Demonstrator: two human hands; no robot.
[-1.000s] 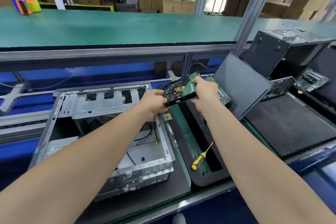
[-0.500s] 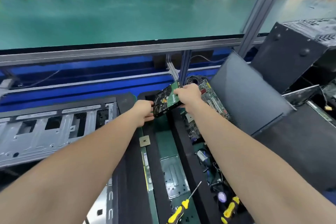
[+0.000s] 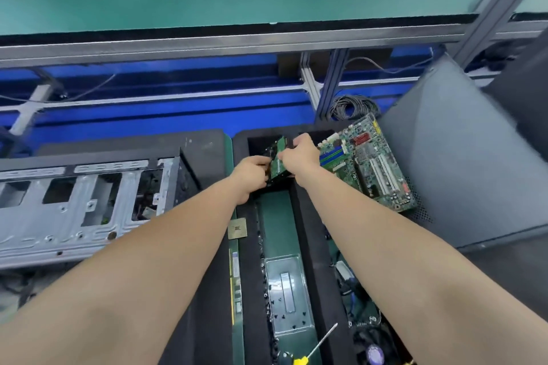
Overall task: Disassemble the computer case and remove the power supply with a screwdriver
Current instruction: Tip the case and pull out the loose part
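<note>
**Hands.** The left hand [image 3: 251,175] and the right hand [image 3: 300,157] are both gripping one hard drive [image 3: 277,162]. The left hand is closing narrowly, its fingers curling round the drive's left edge. The right hand is clamping the drive's right edge, fingers curling over the top; its thumb is not showing. Neither hand is touching anything else.

**Held item.** The hard drive is sitting tilted, with its green circuit-board face towards the camera. It is hanging at the far end of the long recess in the black foam tray [image 3: 310,234]. Whether it is touching the foam cannot be told.

**Task items.** The computer case [image 3: 89,204] is lying to the left with its bare metal frame facing up, well apart from both hands. The screwdriver [image 3: 315,346], yellow-handled, is lying at the near end of the tray with its shaft pointing up and right, untouched.

**Surroundings.** A motherboard [image 3: 369,164] is leaning just right of the right hand, against a grey side panel [image 3: 462,175]. A coil of cable [image 3: 353,107] is sitting behind the board. A processor chip [image 3: 237,228] is resting between the case and the tray.
</note>
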